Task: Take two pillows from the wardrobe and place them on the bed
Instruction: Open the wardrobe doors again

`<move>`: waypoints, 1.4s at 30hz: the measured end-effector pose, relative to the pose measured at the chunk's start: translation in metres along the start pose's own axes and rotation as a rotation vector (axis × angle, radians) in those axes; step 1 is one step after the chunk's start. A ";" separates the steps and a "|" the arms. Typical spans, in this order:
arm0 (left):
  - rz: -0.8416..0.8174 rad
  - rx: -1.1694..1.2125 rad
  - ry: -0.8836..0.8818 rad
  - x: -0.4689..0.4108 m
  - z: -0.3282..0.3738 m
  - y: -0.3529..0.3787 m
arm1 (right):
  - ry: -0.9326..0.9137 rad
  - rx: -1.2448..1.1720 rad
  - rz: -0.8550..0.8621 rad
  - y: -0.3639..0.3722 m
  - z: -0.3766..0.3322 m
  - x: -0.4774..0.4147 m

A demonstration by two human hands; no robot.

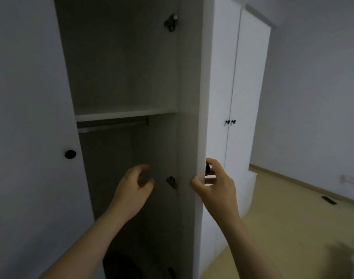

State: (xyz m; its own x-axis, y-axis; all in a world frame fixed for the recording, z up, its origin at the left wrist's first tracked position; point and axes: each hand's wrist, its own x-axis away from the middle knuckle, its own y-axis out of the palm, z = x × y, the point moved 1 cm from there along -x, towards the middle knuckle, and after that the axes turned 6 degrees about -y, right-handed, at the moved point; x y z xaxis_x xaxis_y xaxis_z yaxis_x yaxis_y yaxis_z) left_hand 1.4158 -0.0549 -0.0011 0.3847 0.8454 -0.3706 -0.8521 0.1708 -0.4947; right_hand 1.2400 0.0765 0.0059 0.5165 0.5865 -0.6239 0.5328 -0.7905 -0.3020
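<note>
The right hand [216,186] is gripping the free edge of an open white flat-panel wardrobe door [190,97]. Its thumb is lying on the grey inner face and its fingers are curling round onto the outer face, where they are closing about a small black round knob [207,168]. The left hand [131,190] is reaching into the tall white wooden wardrobe [121,67] just left of that door. Its fingers are loosely curled with the thumb apart, and it is holding nothing.

Between the two hands a small metal hinge [172,182] is sitting at the hinged side of the door. Above the left hand a white flat shelf [123,115] is crossing the compartment, with a thin dark hanging rail [111,123] running just beneath it. Well below the left hand, beside the left forearm, a dark rounded shape [119,264] is lying low in the wardrobe, too dim to tell whether it is a pillow.

Left of the left hand a closed white door panel [31,117] is carrying a black round knob of its own [70,154]. Beyond the right hand, farther along, two more closed white doors [242,87] are meeting at a pair of small black knobs [230,122]. Right of the right hand a tan wood-look floor [283,208] is stretching to a pale grey wall [313,97], and a small dark flat object [329,199] is lying on the floor near the skirting.
</note>
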 end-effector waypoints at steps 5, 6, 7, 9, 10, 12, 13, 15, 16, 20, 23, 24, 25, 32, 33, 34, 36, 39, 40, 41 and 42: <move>-0.017 0.002 0.046 0.004 0.010 0.028 | -0.017 0.078 0.149 -0.036 0.018 0.003; -0.015 0.005 0.052 0.005 0.011 0.032 | -0.012 0.068 0.158 -0.042 0.023 0.001; -0.017 0.010 0.061 0.005 0.014 0.037 | -0.008 0.052 0.159 -0.050 0.029 -0.002; -0.021 0.015 0.084 0.005 0.022 0.048 | 0.004 0.035 0.164 -0.066 0.041 -0.009; -0.019 0.019 0.098 0.005 0.026 0.054 | 0.014 0.049 0.171 -0.074 0.047 -0.012; -0.016 0.026 0.122 0.005 0.034 0.065 | 0.033 0.076 0.204 -0.086 0.058 -0.018; -0.018 0.027 0.125 0.005 0.038 0.070 | 0.044 0.083 0.223 -0.092 0.063 -0.022; -0.035 0.035 0.125 0.005 0.043 0.079 | 0.069 0.126 0.248 -0.100 0.070 -0.030; -0.043 0.039 0.128 0.005 0.045 0.083 | 0.078 0.155 0.254 -0.102 0.073 -0.034; -0.063 0.057 0.152 0.002 0.052 0.094 | 0.127 0.202 0.253 -0.111 0.088 -0.049; -0.081 0.063 0.144 0.002 0.052 0.099 | 0.133 0.228 0.264 -0.115 0.096 -0.057; -0.088 0.063 0.142 0.002 0.051 0.101 | 0.128 0.239 0.269 -0.115 0.097 -0.060; -0.093 0.065 0.139 0.002 0.051 0.103 | 0.126 0.248 0.271 -0.116 0.098 -0.061; -0.111 0.080 0.136 0.003 0.049 0.109 | 0.203 0.249 0.334 -0.110 0.095 -0.053; -0.108 0.089 0.135 0.003 0.048 0.108 | 0.203 0.245 0.373 -0.107 0.090 -0.046; -0.106 0.095 0.136 0.002 0.047 0.106 | 0.189 0.240 0.419 -0.104 0.085 -0.039; -0.105 0.103 0.141 0.001 0.041 0.101 | 0.130 0.201 0.487 -0.097 0.075 -0.024; -0.095 0.124 0.130 0.001 0.026 0.088 | 0.084 0.102 0.406 -0.080 0.063 -0.009; -0.085 0.133 0.120 0.001 0.021 0.082 | 0.076 0.079 0.356 -0.071 0.059 -0.007; -0.075 0.143 0.105 0.002 0.016 0.075 | 0.071 0.058 0.309 -0.061 0.056 -0.005; -0.064 0.152 0.089 0.001 0.011 0.067 | 0.068 0.032 0.263 -0.050 0.053 -0.004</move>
State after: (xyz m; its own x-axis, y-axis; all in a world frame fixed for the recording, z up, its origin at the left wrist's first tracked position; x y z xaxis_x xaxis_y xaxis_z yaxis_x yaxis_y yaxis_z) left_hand 1.3552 -0.0365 -0.0261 0.4642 0.7833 -0.4136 -0.8660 0.3033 -0.3976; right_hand 1.1761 0.1044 -0.0145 0.6789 0.3696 -0.6344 0.3534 -0.9219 -0.1589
